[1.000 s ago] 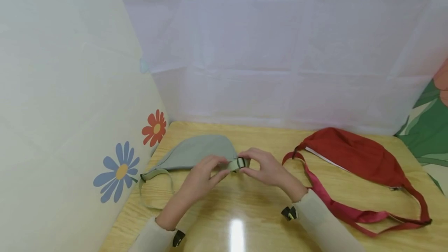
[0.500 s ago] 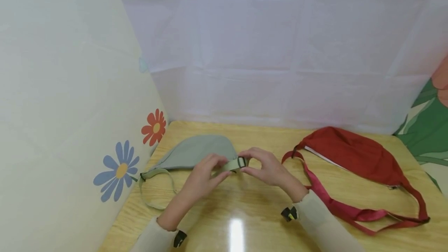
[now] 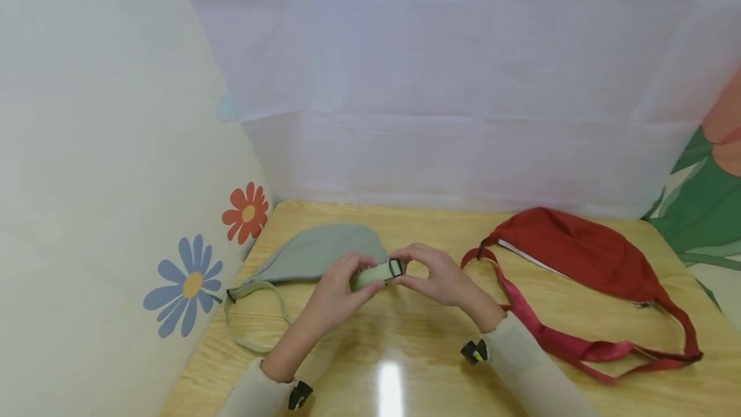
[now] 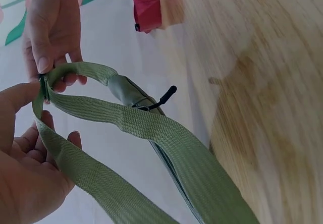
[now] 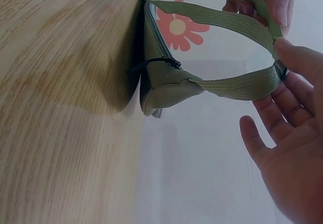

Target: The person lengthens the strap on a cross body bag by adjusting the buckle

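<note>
A sage-green waist bag (image 3: 330,250) lies at the left of the table, its flat webbing strap (image 3: 373,275) raised near its right end. My left hand (image 3: 332,291) pinches this strap between thumb and fingers. Close by on the right, my right hand (image 3: 440,277) grips the strap at its black slider buckle (image 3: 396,268). In the left wrist view the strap loops back from the slider (image 4: 44,87) toward the bag's end, where a black zip pull (image 4: 165,98) sticks out. The right wrist view shows the right thumb and fingers (image 5: 290,100) on either side of the slider.
A red waist bag (image 3: 579,256) with its strap spread in a loop lies on the right of the wooden table (image 3: 428,365). The green bag's remaining strap (image 3: 255,346) curls near the left forearm. White and flower-printed cloth walls (image 3: 116,147) stand around the table.
A longer piece of strap now shows between my left hand and the slider. Both hands stay almost in place, and the head view has shifted slightly.
</note>
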Motion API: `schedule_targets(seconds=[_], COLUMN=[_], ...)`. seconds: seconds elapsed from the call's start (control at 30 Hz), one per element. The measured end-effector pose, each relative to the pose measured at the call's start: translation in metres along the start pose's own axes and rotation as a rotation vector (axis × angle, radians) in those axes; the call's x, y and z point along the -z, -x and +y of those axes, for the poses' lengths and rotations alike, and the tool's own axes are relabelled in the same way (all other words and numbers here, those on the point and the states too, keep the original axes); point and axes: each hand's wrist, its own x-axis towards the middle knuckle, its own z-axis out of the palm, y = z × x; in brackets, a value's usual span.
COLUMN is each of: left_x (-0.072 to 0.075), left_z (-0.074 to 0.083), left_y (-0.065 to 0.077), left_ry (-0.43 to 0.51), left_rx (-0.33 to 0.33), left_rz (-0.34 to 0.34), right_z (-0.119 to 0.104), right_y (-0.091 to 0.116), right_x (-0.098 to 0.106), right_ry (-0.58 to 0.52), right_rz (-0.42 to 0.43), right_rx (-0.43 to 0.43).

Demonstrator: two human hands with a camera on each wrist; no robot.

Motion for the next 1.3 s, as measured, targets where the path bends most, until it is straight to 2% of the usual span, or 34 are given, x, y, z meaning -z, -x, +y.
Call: schedule_targets(seconds=[0.47, 0.73, 1.0, 1.3], left_x=[-0.007, -0.012, -0.016, -0.019], left_z=[-0.001, -0.001, -0.003, -0.005], left_y=[-0.003, -0.007, -0.01, -0.012], left_ry=[-0.013, -0.019, -0.029, -0.06], left_rx=[-0.02, -0.032, -0.054, -0.096], left_rz=[0.049, 0.048, 0.049, 0.074], right_z=[0.006, 0.007, 0.009, 0.011], right_y=[0.0, 0.0, 0.0, 0.0], right_x=[-0.003, -0.002, -0.002, -0.002], right_ry=[-0.049, -0.063, -0.063, -0.055], right_rz=[-0.003, -0.011, -0.015, -0.027], right_rx=[-0.052, -0.061, -0.053, -0.088])
